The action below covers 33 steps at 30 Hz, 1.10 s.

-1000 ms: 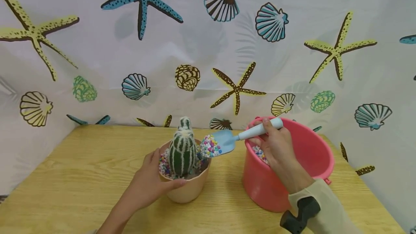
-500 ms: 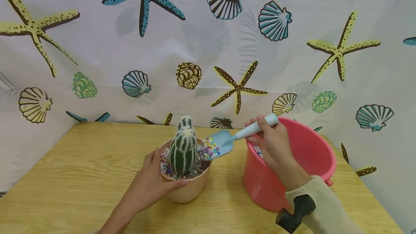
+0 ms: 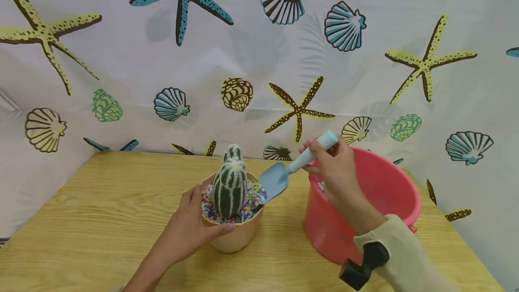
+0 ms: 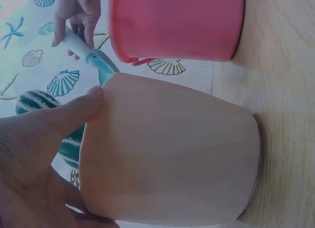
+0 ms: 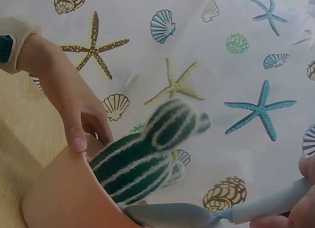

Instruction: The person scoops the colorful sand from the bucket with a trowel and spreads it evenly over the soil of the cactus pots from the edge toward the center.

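Note:
A green cactus with white fuzzy ribs [image 3: 230, 190] stands in a peach-coloured pot [image 3: 233, 237], amid small multicoloured pebbles [image 3: 253, 193]. My left hand [image 3: 194, 224] grips the pot's rim from the left, thumb across the near side and fingers round the far side. In my right hand [image 3: 336, 166] is the handle of a light blue trowel [image 3: 275, 181]. Its blade tilts down to the left, tip at the pot's right rim, and no pebbles show on it. The right wrist view has the trowel blade [image 5: 167, 214] right at the rim, close beside the cactus [image 5: 147, 154].
A pink bucket [image 3: 328, 233] stands to the right under my right forearm, some pebbles [image 3: 321, 185] showing inside. The wooden table [image 3: 121, 206] carries both containers. Behind it hangs a white cloth [image 3: 243, 57] printed with starfish and shells.
The trowel has tipped steeper, its handle rising, and the pebbles on its blade have slid into the pot's right side. My left hand has kept its hold on the pot.

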### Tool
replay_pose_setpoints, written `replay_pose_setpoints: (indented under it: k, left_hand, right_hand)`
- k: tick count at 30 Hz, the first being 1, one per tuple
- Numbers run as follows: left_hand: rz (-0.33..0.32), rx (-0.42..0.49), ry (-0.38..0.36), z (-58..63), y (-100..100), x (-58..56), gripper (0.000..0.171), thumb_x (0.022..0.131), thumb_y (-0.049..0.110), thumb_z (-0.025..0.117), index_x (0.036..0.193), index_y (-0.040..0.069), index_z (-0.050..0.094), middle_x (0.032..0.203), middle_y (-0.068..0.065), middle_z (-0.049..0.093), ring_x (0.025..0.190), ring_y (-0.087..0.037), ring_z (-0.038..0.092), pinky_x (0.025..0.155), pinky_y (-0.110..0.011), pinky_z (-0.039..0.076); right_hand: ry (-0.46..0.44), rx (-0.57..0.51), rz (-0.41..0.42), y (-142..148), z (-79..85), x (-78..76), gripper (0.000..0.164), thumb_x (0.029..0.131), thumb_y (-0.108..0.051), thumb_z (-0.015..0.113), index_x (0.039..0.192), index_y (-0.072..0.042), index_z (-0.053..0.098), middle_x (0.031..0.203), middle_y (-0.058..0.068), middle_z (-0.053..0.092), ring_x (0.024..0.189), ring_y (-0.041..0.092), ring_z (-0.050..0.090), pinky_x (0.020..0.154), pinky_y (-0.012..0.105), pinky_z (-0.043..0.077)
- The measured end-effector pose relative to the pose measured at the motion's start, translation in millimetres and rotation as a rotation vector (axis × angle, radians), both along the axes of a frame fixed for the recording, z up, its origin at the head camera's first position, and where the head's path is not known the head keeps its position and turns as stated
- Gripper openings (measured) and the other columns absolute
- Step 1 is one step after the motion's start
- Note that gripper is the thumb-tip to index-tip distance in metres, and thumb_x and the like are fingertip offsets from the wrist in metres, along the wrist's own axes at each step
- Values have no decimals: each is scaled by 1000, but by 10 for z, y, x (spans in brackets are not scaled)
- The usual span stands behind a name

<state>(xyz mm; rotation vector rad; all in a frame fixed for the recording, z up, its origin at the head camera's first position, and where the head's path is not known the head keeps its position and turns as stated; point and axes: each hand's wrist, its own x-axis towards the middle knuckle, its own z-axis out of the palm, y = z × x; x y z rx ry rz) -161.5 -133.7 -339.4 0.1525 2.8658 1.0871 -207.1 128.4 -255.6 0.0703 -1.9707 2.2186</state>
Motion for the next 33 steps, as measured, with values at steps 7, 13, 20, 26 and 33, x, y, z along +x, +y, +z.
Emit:
replay_pose_setpoints:
  k: [7, 13, 20, 26, 33]
  left_hand:
    - [-7, 30, 12, 6, -2, -3, 117, 75, 61, 71, 154, 7, 4, 152, -32, 14, 127, -55, 38, 95, -64, 40]
    - [-9, 61, 25, 3, -7, -6, 111, 76, 59, 72, 154, 16, 7, 152, -30, 15, 126, -54, 39, 94, -65, 40]
    - [2, 4, -9, -7, -9, 1, 122, 74, 64, 70, 152, -1, 1, 152, -31, 13, 125, -55, 40, 94, -63, 41]
    - [-24, 24, -3, 11, -36, -8, 117, 75, 62, 70, 153, 5, 5, 151, -31, 16, 124, -54, 42, 94, -62, 42]
    - [-35, -31, 29, 26, -78, 19, 114, 76, 64, 67, 152, 2, 10, 149, -32, 22, 122, -52, 46, 92, -60, 44]
  right_hand:
    - [138, 33, -6, -51, 37, -17, 13, 97, -9, 53, 105, -3, 44, 100, 8, 58, 90, 12, 66, 82, 42, 55]
    - [161, 71, -27, -167, -29, -76, 14, 97, -6, 54, 106, -1, 44, 102, 14, 58, 94, 18, 66, 81, 41, 55]
    - [146, 166, -69, -194, -105, -74, 20, 96, -9, 57, 106, 1, 43, 100, 15, 61, 82, 10, 66, 72, 38, 58]
    - [142, 110, -93, -131, -97, -63, 18, 96, -7, 56, 107, 0, 43, 101, 14, 61, 82, 9, 65, 74, 38, 58]
    - [168, 134, -88, -101, -76, -53, 19, 95, -7, 57, 106, 1, 44, 101, 15, 62, 82, 10, 66, 75, 38, 58]
